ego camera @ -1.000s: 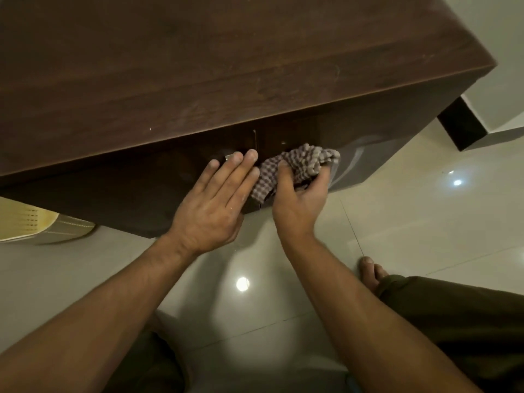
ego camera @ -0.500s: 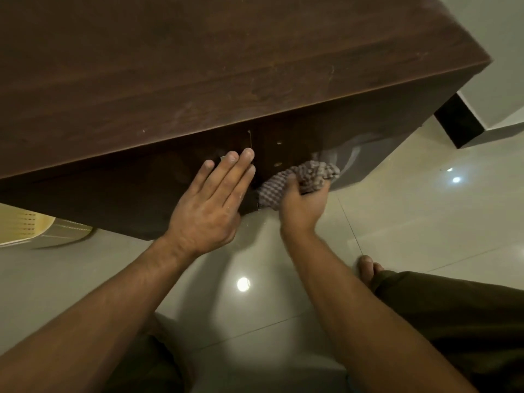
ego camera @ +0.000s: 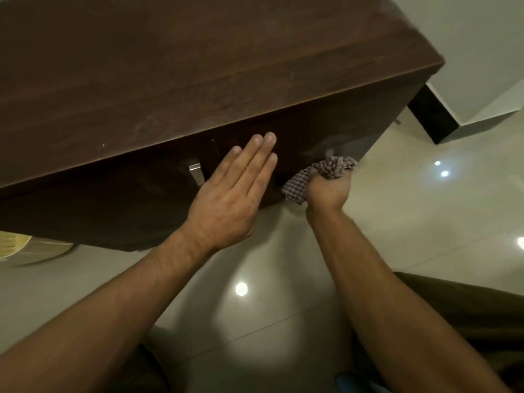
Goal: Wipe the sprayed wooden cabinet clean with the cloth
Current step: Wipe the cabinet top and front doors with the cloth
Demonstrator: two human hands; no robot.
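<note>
With left hand (ego camera: 226,199) flat, bracing cabinet (ego camera: 198,80), right hand (ego camera: 329,191) clenching cloth (ego camera: 331,167): wipe overlapping strokes along apparently damp lower corner.

Head-worn wide view, facing steeply down, close above the cabinet (ego camera: 198,66)

The glossy tiled floor (ego camera: 397,222) was mostly taken up by a dark wooden cabinet (ego camera: 198,66), and a yellow thing (ego camera: 17,245) was parked just beside it.

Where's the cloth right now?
In the head view, right of centre: the cloth is bunched in the right hand, against the cabinet front's lower right corner.
</note>
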